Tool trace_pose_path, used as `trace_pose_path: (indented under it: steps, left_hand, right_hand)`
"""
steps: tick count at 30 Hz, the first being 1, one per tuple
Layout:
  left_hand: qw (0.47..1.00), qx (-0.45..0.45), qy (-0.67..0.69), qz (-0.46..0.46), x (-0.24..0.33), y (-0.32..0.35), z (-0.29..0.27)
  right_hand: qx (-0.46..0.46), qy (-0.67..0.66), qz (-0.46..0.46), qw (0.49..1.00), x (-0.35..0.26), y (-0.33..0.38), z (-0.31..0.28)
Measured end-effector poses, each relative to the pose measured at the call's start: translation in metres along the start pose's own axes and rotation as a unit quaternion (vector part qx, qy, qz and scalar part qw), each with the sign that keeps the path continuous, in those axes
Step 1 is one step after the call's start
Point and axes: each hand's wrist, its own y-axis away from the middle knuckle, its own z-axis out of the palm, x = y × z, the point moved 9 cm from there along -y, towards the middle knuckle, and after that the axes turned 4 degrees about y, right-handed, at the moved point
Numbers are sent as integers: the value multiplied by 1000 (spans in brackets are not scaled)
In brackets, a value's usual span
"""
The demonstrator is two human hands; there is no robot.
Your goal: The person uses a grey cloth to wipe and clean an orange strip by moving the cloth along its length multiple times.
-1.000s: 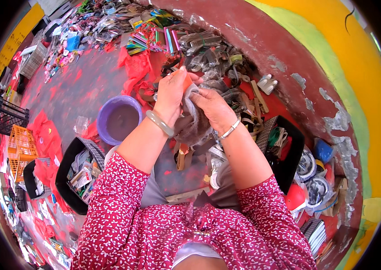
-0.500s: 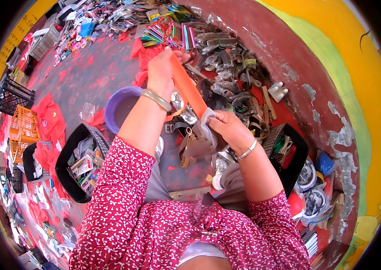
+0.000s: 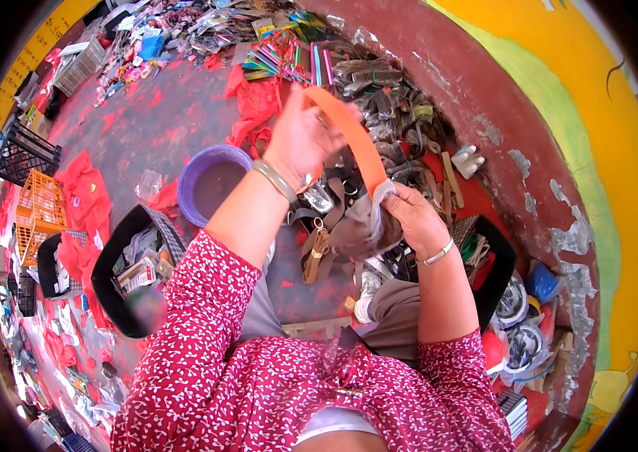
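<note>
A flat orange strap [image 3: 360, 143] arches between my two hands. My left hand [image 3: 305, 135] has its upper end by the thumb, with the other fingers loosely curled and partly spread. A short piece of orange shows below that wrist. My right hand [image 3: 415, 218] pinches the strap's lower end together with a grey cloth [image 3: 365, 230], which hangs bunched beneath the fingers. Brown and black belts with buckles [image 3: 317, 252] lie on the floor below the cloth, partly covered by it.
To the left stand a purple bucket [image 3: 189, 188], a black bin of packets [image 3: 108, 294] and an orange crate [image 3: 40, 207]. Belts in clear wrappers [image 3: 371, 87] are heaped along the red wall [image 3: 477, 98]. Another black bin [image 3: 503, 264] stands by my right forearm.
My left hand has moved slightly right and loosened its fingers. The strap now curves instead of running straight. My right hand has shifted a little right with the cloth.
</note>
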Motion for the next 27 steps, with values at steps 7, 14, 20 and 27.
trace_pose_path:
  steps: [7, 14, 20, 27]
  left_hand:
    - [997, -71, -21, 12, -43, 23, 31]
    - [994, -92, -2, 61, 1, 24, 34]
    - [995, -56, -81, -25, -29, 27, 33]
    - [994, -50, 46, -85, -91, 41, 41]
  right_hand:
    - [-27, 39, -4, 999, 12, -22, 9]
    - [158, 55, -50, 985, -14, -19, -52]
    - [265, 14, -331, 906, -97, 16, -39]
    - [326, 519, -417, 671, -101, 19, 47]
